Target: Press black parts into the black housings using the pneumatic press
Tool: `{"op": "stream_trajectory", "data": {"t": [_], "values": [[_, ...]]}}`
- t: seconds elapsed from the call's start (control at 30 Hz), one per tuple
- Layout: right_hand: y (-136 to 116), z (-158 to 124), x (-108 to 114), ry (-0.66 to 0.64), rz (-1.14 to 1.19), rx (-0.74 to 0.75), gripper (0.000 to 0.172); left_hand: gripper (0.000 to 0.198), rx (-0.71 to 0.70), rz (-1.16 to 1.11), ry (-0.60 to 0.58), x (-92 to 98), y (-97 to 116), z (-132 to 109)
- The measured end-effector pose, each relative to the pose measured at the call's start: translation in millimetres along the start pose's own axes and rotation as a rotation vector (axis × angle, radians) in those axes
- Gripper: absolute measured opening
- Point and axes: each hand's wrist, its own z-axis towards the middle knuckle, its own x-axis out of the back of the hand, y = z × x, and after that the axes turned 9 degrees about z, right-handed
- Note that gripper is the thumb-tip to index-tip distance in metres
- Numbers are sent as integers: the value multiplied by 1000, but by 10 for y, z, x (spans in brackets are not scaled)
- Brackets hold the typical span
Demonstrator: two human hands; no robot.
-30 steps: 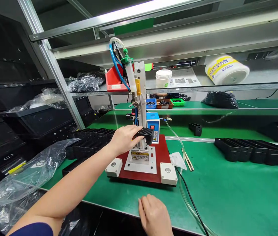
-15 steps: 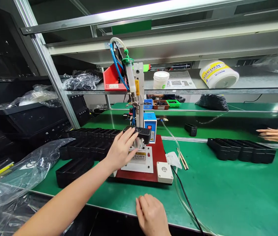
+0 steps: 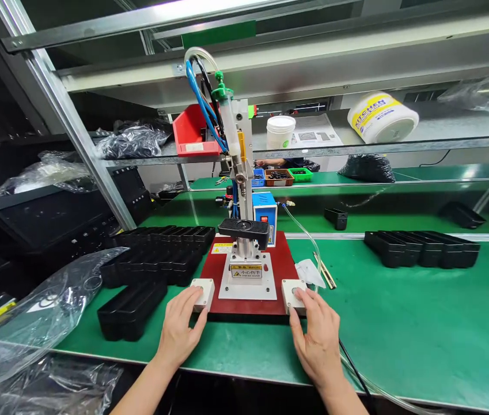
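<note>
My left hand (image 3: 182, 323) rests its fingertips on the left white button box (image 3: 204, 294), thumb apart at the box's front corner. On the other side my right hand (image 3: 317, 331) touches the right white button box (image 3: 290, 295), a finger over its round button and the thumb below. Neither hand holds anything. Between the boxes stands a small pneumatic press (image 3: 243, 173) on a dark red base (image 3: 213, 271). A black slotted plastic part (image 3: 244, 229) lies across the metal post of its fixture (image 3: 248, 288), under the syringe (image 3: 229, 124).
Black plastic housings (image 3: 153, 253) stand in rows at the left, and more housings (image 3: 421, 249) at the right. A white tissue (image 3: 310, 272), tweezers (image 3: 327, 275) and a clear hose (image 3: 311, 236) lie right of the press. Clear plastic bags (image 3: 54, 305) cover the left edge.
My left hand has left the black part and come down to the left button box. My right hand has risen from the table edge to the right box. Another person's hand has left the right side.
</note>
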Motion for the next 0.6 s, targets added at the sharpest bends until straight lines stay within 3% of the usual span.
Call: {"op": "stream_trajectory", "data": {"t": [0.37,0.47,0.6], "values": [[30,72,-210,16,-142,-48,26,33,85,7,33,-58,67,146],[70,82,-254,91,-106,-40,20,32,114,14,27,-45,81,169],[64,23,-191,148,23,-18,16,45,122,-36,19,-19,107,93]]}}
